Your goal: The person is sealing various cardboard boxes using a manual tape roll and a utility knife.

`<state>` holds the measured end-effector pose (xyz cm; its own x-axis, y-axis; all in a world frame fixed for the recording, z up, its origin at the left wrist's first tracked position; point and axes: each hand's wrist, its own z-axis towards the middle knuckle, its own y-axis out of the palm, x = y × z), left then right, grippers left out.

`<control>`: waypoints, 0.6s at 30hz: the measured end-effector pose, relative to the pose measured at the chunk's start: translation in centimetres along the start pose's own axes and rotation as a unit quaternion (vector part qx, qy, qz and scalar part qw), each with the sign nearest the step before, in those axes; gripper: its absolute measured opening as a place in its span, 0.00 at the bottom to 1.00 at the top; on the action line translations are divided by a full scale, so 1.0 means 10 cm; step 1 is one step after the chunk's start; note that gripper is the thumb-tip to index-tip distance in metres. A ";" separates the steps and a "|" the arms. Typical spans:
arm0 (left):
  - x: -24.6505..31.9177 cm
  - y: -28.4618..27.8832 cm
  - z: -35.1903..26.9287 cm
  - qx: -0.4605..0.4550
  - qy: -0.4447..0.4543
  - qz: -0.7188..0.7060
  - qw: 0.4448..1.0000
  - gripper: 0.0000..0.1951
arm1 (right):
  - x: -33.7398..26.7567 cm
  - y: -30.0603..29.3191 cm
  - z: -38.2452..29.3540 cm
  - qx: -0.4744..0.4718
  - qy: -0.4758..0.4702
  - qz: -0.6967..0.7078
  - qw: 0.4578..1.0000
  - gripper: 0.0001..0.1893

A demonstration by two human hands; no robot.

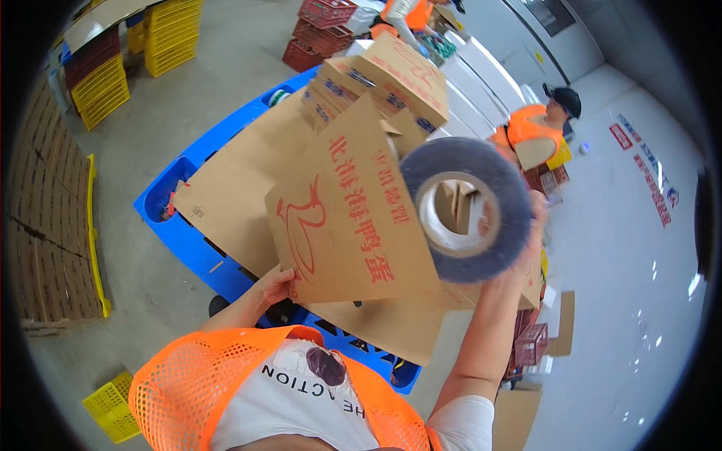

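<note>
My left hand (276,286) grips the near left corner of a brown cardboard box (350,225) with red printing and a line drawing of a bird. Close to the camera, a large roll of clear packing tape (468,268) is raised in my right hand (535,225), mostly hidden behind the roll's right side. Through its white core I see cardboard. The roll covers the right part of the box. Beneath the box lies a flat cardboard sheet (242,158) on a blue plastic pallet (175,242).
More printed cartons (406,79) stand at the pallet's far end, beside white boxes (479,73). Two people in orange vests (530,127) are beyond. Stacked cartons (53,225) line the left, with yellow crates (172,36) farther back. Red crates (321,39) stand behind the pallet.
</note>
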<state>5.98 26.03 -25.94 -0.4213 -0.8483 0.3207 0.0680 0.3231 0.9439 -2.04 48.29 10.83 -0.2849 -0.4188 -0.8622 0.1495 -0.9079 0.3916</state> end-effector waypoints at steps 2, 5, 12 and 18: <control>0.05 -0.24 -0.04 0.002 -0.004 0.044 0.999 0.23 | 0.31 0.09 0.22 -0.067 0.066 0.011 0.996 0.08; 0.18 -0.15 -0.24 0.050 -0.070 0.214 0.973 0.20 | 0.66 0.38 0.37 -0.081 0.194 0.041 0.977 0.06; 1.12 0.03 -0.59 -0.038 -0.209 0.695 0.687 0.16 | 0.78 0.51 0.18 -0.122 0.195 0.089 0.969 0.09; 2.76 1.22 -0.37 0.007 0.225 0.666 0.711 0.47 | 0.82 0.50 0.00 -0.170 0.192 0.164 0.953 0.10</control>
<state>-1.43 5.01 -5.28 0.3413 0.1677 0.9249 0.1243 0.9673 -0.2212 -3.60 40.32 5.69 0.1871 -0.5832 -0.7905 0.4880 -0.6432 0.5900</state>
